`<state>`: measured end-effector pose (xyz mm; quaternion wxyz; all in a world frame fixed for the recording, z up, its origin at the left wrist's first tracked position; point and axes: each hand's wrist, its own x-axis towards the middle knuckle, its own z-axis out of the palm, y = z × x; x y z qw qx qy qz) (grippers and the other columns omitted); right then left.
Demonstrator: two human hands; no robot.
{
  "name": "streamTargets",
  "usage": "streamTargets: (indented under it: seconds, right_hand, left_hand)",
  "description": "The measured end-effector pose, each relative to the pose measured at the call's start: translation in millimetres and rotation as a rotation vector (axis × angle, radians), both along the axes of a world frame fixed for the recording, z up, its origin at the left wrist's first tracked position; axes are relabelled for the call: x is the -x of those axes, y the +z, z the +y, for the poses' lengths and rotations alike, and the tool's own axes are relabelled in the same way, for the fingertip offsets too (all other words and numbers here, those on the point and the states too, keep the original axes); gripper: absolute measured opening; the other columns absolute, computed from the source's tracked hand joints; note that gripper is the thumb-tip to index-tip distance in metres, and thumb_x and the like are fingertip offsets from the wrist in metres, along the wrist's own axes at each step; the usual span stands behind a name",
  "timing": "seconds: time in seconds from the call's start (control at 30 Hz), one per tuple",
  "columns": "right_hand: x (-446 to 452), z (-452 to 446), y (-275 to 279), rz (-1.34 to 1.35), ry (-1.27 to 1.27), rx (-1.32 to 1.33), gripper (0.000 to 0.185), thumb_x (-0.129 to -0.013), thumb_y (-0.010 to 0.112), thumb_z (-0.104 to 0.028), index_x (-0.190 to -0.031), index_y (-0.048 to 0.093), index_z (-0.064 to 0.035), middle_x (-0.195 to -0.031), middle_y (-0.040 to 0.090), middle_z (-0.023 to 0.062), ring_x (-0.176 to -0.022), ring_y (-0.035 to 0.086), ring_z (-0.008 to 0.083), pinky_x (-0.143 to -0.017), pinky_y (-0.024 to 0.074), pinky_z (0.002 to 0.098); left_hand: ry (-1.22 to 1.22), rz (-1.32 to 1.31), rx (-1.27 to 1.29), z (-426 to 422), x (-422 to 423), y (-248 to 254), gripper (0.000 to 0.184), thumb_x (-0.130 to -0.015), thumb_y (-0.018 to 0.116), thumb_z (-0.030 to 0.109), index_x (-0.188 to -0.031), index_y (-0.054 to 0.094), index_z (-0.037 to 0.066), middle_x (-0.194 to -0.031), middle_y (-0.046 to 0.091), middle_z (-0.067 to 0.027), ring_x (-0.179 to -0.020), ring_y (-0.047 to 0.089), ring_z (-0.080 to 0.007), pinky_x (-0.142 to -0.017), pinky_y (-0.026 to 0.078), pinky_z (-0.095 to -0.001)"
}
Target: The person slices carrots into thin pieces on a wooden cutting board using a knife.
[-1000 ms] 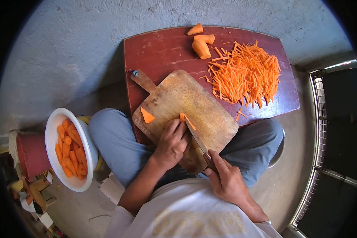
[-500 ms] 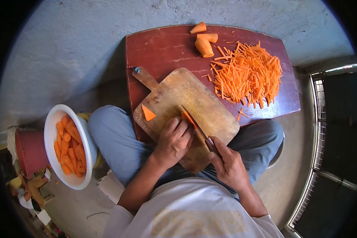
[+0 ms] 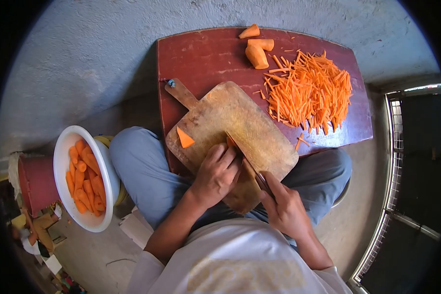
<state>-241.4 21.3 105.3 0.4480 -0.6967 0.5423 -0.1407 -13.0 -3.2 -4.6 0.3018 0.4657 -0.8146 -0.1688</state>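
Observation:
My right hand (image 3: 285,203) grips the handle of a knife (image 3: 250,167), its blade slanting up and left across the wooden cutting board (image 3: 259,127). Beside the blade, my left hand (image 3: 218,171) has its fingers curled and presses down a carrot piece (image 3: 230,142), mostly hidden behind the fingers and blade. A flat triangular carrot slice (image 3: 184,138) lies on the board to the left. The board's near end rests by my lap, its handle pointing to the upper left.
The red table (image 3: 206,54) bears a heap of carrot strips (image 3: 311,93) and several thick carrot chunks (image 3: 257,56). At left stands a white basin (image 3: 105,210) of peeled carrots, near a red bucket (image 3: 36,183). Another person (image 3: 39,235) is at lower left; a wall rises behind the table.
The view has shifted slightly. The knife blade now stands more edge-on against the carrot piece, covering more of it. Both hands keep nearly the same places.

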Motion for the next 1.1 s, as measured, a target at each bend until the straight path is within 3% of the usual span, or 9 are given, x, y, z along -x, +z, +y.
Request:
streamTargets:
  seconds: [0.13,0.17,0.27,0.53,0.67,0.77,0.87,1.1]
  right_hand:
    - [-14,-13,-21,-0.093,0.028,0.142,0.048,-0.107,0.069,-0.006,-0.153,0.058,0.0041,-0.119,0.075,0.0354,-0.105,0.075,0.0537,-0.088,0.0616,0.0503]
    - [-9,-11,-29,-0.102,0.029,0.201,0.051,-0.108,0.071,-0.011,-0.155,0.055,0.0014,-0.112,0.076,0.0331,-0.096,0.075,0.0547,-0.079,0.0623,0.0550]
    - [1,-1,-15,-0.071,-0.015,0.080,0.052,-0.107,0.071,-0.011,-0.156,0.055,-0.0002,-0.111,0.076,0.0329,-0.096,0.075,0.0547,-0.080,0.0620,0.0552]
    - [-5,-8,-22,-0.111,0.001,0.116,0.050,-0.108,0.070,-0.011,-0.155,0.056,0.0007,-0.110,0.075,0.0336,-0.096,0.075,0.0549,-0.079,0.0612,0.0548]
    - [2,2,-8,-0.077,-0.042,0.000,0.049,-0.109,0.070,-0.011,-0.153,0.057,0.0023,-0.113,0.075,0.0341,-0.098,0.074,0.0545,-0.081,0.0608,0.0548]
    - [0,7,-6,-0.103,-0.050,0.038,0.045,-0.110,0.066,-0.007,-0.153,0.059,0.0046,-0.100,0.072,0.0305,-0.091,0.074,0.0502,-0.082,0.0589,0.0461]
    - [-6,-6,-9,-0.081,-0.004,0.029,0.048,-0.109,0.070,-0.010,-0.154,0.057,0.0028,-0.115,0.075,0.0341,-0.098,0.075,0.0546,-0.081,0.0610,0.0546]
    - [-4,1,-12,-0.080,-0.024,0.052,0.047,-0.108,0.068,-0.009,-0.153,0.058,0.0024,-0.106,0.074,0.0332,-0.094,0.073,0.0547,-0.080,0.0594,0.0538]
  left_hand:
    - [0.033,0.044,-0.014,2,3,5,0.030,-0.087,0.078,-0.006,-0.117,0.078,-0.004,-0.130,0.072,-0.0237,-0.116,0.067,-0.0447,-0.098,0.058,-0.0510]
    - [0.034,0.052,0.013,1,3,5,0.029,-0.088,0.077,-0.006,-0.117,0.078,-0.005,-0.130,0.072,-0.0240,-0.115,0.067,-0.0452,-0.098,0.058,-0.0513]
    - [0.043,0.070,0.045,1,2,1,0.028,-0.089,0.077,-0.005,-0.116,0.077,-0.005,-0.131,0.072,-0.0250,-0.114,0.067,-0.0461,-0.098,0.059,-0.0518]
    - [0.030,0.054,0.020,2,1,2,0.029,-0.091,0.075,-0.006,-0.120,0.077,-0.006,-0.131,0.071,-0.0254,-0.114,0.067,-0.0470,-0.099,0.059,-0.0520]
    - [0.028,0.066,0.087,-2,0,2,0.036,-0.080,0.071,-0.001,-0.115,0.076,-0.007,-0.117,0.067,-0.0198,-0.105,0.063,-0.0396,-0.096,0.057,-0.0479]
    - [0.010,0.060,0.038,-3,-2,4,0.038,-0.079,0.069,-0.003,-0.117,0.076,-0.007,-0.118,0.067,-0.0197,-0.105,0.063,-0.0396,-0.096,0.057,-0.0480]
    - [0.018,0.073,0.048,-3,-1,4,0.039,-0.078,0.069,-0.004,-0.117,0.077,-0.007,-0.116,0.068,-0.0190,-0.106,0.063,-0.0395,-0.097,0.056,-0.0481]
    - [0.052,0.086,0.070,-2,2,0,0.036,-0.080,0.070,-0.004,-0.116,0.079,-0.004,-0.112,0.069,-0.0180,-0.104,0.063,-0.0398,-0.095,0.057,-0.0486]
